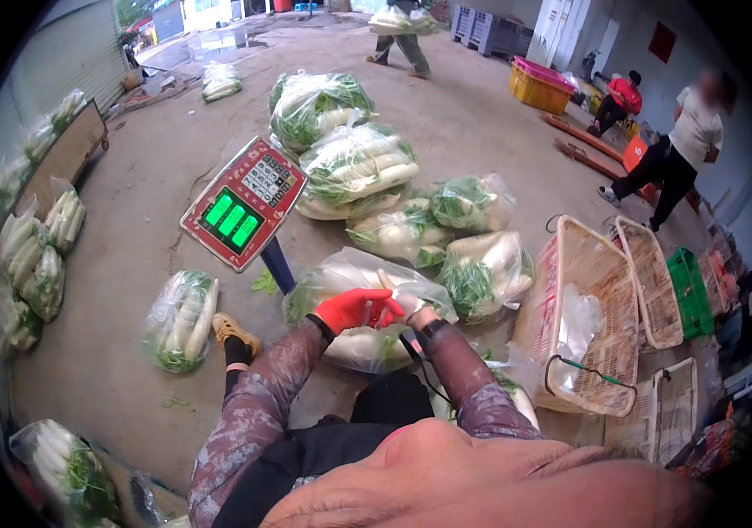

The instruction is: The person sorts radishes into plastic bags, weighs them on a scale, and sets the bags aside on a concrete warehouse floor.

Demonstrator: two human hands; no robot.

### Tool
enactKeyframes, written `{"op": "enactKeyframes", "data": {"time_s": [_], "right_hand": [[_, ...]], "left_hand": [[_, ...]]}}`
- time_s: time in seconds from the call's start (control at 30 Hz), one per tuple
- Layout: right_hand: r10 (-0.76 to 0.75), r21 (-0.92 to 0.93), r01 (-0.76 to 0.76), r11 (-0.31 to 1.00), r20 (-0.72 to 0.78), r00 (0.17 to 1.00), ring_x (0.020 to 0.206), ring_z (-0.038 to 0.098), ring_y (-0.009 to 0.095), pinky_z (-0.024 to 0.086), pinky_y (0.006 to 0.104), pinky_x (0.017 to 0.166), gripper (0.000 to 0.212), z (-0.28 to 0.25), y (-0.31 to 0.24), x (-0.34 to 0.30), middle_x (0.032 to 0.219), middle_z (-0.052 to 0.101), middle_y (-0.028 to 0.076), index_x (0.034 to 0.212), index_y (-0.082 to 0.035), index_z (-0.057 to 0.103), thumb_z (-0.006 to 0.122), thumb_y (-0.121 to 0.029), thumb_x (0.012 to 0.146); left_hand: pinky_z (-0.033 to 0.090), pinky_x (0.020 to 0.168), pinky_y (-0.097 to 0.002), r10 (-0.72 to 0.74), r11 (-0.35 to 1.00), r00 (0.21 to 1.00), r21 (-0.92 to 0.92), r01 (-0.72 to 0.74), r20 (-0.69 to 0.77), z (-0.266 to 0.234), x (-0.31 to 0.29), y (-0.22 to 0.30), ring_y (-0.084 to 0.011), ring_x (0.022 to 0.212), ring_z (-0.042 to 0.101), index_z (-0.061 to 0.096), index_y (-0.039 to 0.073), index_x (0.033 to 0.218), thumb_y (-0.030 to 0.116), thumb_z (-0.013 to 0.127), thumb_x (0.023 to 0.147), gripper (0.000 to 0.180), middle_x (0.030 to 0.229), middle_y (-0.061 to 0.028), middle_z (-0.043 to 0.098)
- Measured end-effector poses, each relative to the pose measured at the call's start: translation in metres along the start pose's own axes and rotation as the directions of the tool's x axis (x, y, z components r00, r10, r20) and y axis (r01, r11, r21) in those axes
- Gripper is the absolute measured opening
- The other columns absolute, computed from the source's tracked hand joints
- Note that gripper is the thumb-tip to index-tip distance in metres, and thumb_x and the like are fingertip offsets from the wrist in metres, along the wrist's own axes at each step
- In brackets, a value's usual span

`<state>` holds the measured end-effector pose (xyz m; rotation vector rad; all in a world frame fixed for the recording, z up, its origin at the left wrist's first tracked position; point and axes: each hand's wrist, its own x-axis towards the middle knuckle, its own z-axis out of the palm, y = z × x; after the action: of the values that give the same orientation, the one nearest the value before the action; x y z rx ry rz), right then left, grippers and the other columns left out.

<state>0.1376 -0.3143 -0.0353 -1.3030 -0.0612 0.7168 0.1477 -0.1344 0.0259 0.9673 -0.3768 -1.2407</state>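
Observation:
My left hand (360,310), in a red glove with a black cuff, is closed, its fingertips against my right hand. A thin pale sliver shows at its fingers, too small to name. Bent in from the right, my right hand (408,302) has one finger stretched upward; its other fingers are partly hidden. A dark band circles that wrist. Below both hands lie clear plastic bags of white radishes (370,350). Just beyond them rests another radish bag (327,275). A scale display (245,204), red with a green-lit screen, stands on a blue post ahead to the left.
Radish bags (358,163) are piled ahead; another bag (182,321) lies by my left foot. Plastic crates (580,308) stand at the right, one with a green-and-black handle. Bags lean along the left wall by a wooden cart (63,154). Several people are farther off.

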Motion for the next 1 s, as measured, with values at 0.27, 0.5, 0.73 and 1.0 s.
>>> {"op": "enactKeyframes", "data": {"time_s": [0.27, 0.5, 0.73, 1.0], "right_hand": [[-0.092, 0.853, 0.107, 0.511, -0.069, 0.993, 0.050, 0.043, 0.017, 0.037, 0.0310, 0.047, 0.034, 0.020, 0.024, 0.041, 0.052, 0.043, -0.001, 0.083, -0.011, 0.057, 0.049, -0.043, 0.087], [-0.054, 0.542, 0.336, 0.770, -0.470, 0.881, 0.061, 0.049, 0.011, 0.040, 0.0252, 0.056, 0.005, 0.023, 0.104, 0.006, 0.072, 0.057, 0.002, 0.082, -0.009, 0.059, 0.063, -0.011, 0.080], [-0.466, -0.456, 0.282, 0.844, -0.365, 0.806, 0.058, 0.045, 0.007, 0.038, 0.0264, 0.054, 0.019, 0.007, 0.041, -0.020, 0.060, 0.054, -0.001, 0.069, -0.001, 0.059, 0.066, -0.017, 0.075], [-0.670, -0.877, -0.049, 0.478, -0.400, 0.625, 0.055, 0.053, 0.025, 0.042, 0.0381, 0.055, 0.016, 0.019, 0.033, -0.015, 0.061, 0.054, 0.012, 0.068, -0.006, 0.057, 0.061, -0.021, 0.072]], "left_hand": [[0.046, 0.065, -0.0323, -0.162, 0.943, 0.975, -0.314, 0.108, -0.151, -0.050, 0.007, -0.007, -0.0216, 0.066, 0.059, 0.063, -0.004, 0.096, 0.044, 0.051, 0.089, 0.050, 0.073, -0.0080, 0.061], [0.049, 0.070, -0.0315, 0.202, 0.914, 0.780, -0.171, -0.367, -0.592, -0.107, -0.005, -0.094, -0.0200, 0.082, 0.057, 0.055, 0.000, 0.114, 0.021, 0.062, 0.083, 0.039, 0.097, -0.0126, 0.061], [0.043, 0.061, -0.0192, 0.419, 0.890, 0.865, 0.313, -0.332, -0.275, -0.063, 0.015, -0.038, -0.0039, 0.066, 0.048, 0.061, 0.006, 0.110, -0.002, 0.051, 0.084, 0.030, 0.078, 0.0012, 0.053], [0.036, 0.047, -0.0271, 0.238, 0.864, 0.799, -0.255, -0.433, -0.551, -0.081, 0.045, -0.033, -0.0093, 0.055, 0.043, 0.055, 0.000, 0.108, 0.000, 0.060, 0.077, 0.031, 0.063, 0.0012, 0.041]]}}
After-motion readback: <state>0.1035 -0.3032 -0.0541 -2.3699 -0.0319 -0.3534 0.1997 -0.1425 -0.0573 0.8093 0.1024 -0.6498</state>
